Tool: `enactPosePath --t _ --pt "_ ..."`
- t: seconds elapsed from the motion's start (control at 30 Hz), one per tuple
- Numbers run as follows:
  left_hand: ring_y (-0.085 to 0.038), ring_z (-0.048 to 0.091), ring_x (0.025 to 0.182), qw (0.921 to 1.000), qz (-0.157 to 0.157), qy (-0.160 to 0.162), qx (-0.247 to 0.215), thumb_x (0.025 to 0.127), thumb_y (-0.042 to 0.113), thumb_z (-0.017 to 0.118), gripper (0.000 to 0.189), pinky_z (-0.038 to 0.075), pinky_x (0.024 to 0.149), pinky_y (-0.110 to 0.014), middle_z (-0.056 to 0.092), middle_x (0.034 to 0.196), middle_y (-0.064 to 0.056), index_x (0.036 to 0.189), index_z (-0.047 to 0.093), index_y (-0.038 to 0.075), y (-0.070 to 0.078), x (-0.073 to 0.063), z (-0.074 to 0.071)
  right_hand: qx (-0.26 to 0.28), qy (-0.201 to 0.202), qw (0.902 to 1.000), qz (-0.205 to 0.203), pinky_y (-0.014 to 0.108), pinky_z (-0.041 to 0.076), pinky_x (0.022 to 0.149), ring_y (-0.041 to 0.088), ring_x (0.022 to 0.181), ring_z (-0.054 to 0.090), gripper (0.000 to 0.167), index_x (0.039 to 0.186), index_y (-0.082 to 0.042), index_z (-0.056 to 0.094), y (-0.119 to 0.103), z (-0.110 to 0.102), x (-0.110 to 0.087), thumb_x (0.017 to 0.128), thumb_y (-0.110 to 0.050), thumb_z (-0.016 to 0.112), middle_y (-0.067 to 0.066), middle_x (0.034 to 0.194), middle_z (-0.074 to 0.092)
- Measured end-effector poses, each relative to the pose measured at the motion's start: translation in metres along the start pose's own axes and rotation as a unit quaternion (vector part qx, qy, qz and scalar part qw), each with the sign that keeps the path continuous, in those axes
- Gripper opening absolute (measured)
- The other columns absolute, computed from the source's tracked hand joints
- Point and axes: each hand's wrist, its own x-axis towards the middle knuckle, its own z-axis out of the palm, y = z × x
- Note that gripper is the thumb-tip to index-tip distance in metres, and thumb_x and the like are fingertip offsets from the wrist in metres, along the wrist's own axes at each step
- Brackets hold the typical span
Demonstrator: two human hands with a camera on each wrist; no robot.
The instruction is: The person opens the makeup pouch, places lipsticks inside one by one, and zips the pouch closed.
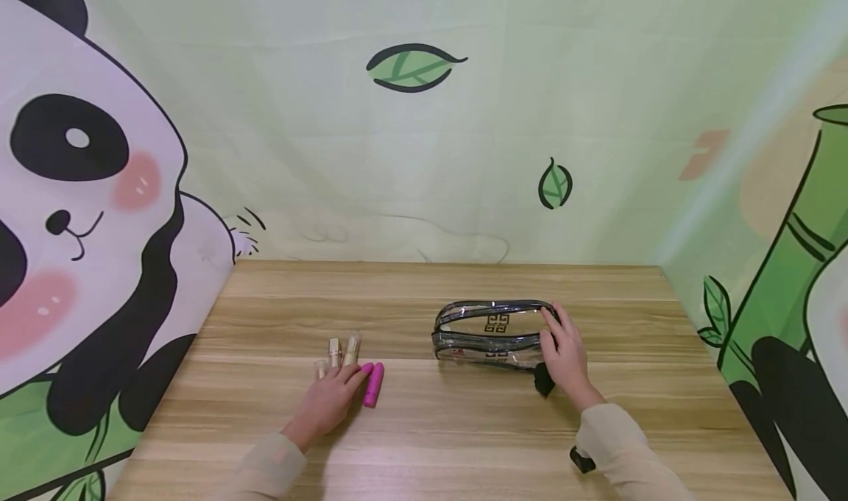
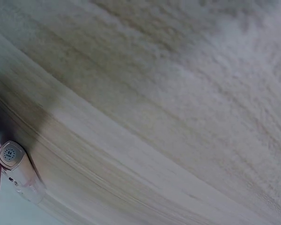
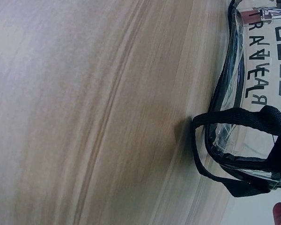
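Note:
My left hand (image 1: 329,400) lies over a small group of cosmetic tubes, its fingers reaching across their near ends. Past the fingertips show a gold-and-clear lip tube (image 1: 352,348), a shorter one (image 1: 334,352) and part of another pale tube (image 1: 321,368). A magenta tube (image 1: 374,385) lies beside the fingers, with a second magenta end close to them. In the left wrist view, a lip tube (image 2: 19,166) with a round label on its end is by the fingers. My right hand (image 1: 565,350) holds the right end of a clear, black-trimmed zip pouch (image 1: 464,345).
Inside the pouch, the right wrist view shows a reddish tube with a silvery part (image 3: 267,15). A black strap loop (image 3: 234,115) hangs from the pouch's end. The wooden table (image 1: 424,442) meets a printed cloth backdrop (image 1: 298,118) at its back edge.

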Motion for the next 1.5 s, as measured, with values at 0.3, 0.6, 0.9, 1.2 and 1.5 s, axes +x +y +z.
enactPosePath --t 0.3,0.6,0.9,1.2,1.5 --pt "-0.029 0.056 0.094 0.999 0.002 0.044 -0.009 0.077 0.008 0.061 0.044 0.051 0.072 -0.047 0.058 0.109 -0.011 0.12 0.053 0.012 0.0 0.003 0.0 -0.002 0.002 1.0 0.0 0.057 0.031 0.093 0.04 0.122 0.032 0.039 0.126 -0.001 0.047 -0.001 -0.001 0.0 0.087 -0.007 0.045 0.017 0.138 0.034" --pt "-0.028 0.057 0.092 0.9974 0.0 0.072 -0.001 0.076 0.007 0.061 0.049 0.051 0.069 -0.046 0.059 0.107 -0.01 0.124 0.051 0.015 -0.001 0.006 -0.004 -0.002 0.004 1.0 -0.003 0.056 0.03 0.094 0.04 0.123 0.032 0.039 0.126 -0.001 0.047 -0.001 -0.002 -0.001 0.088 -0.009 0.044 0.017 0.138 0.035" --pt "-0.028 0.06 0.088 0.9939 0.014 0.11 -0.006 0.07 0.004 0.066 0.056 0.053 0.067 -0.039 0.061 0.102 -0.01 0.123 0.052 0.014 -0.003 0.013 -0.008 0.001 0.007 1.0 -0.003 0.056 0.03 0.094 0.04 0.122 0.032 0.039 0.126 -0.001 0.048 -0.001 -0.002 -0.001 0.087 -0.006 0.045 0.017 0.138 0.035" --pt "-0.026 0.059 0.086 0.9918 0.014 0.127 -0.012 0.07 0.0 0.062 0.057 0.053 0.065 -0.037 0.06 0.1 -0.009 0.124 0.051 0.015 -0.005 0.018 -0.009 -0.007 0.013 0.9999 -0.004 0.055 0.03 0.094 0.041 0.122 0.033 0.039 0.125 -0.001 0.049 0.001 0.0 0.0 0.086 -0.004 0.046 0.017 0.137 0.036" --pt "-0.026 0.058 0.086 0.9915 0.016 0.127 -0.021 0.066 -0.007 0.06 0.061 0.052 0.064 -0.037 0.059 0.101 -0.009 0.122 0.053 0.016 -0.004 0.024 -0.013 -0.005 0.018 0.9998 -0.01 0.055 0.03 0.094 0.041 0.122 0.033 0.039 0.124 0.0 0.049 0.001 0.001 0.0 0.085 -0.004 0.046 0.018 0.136 0.037"
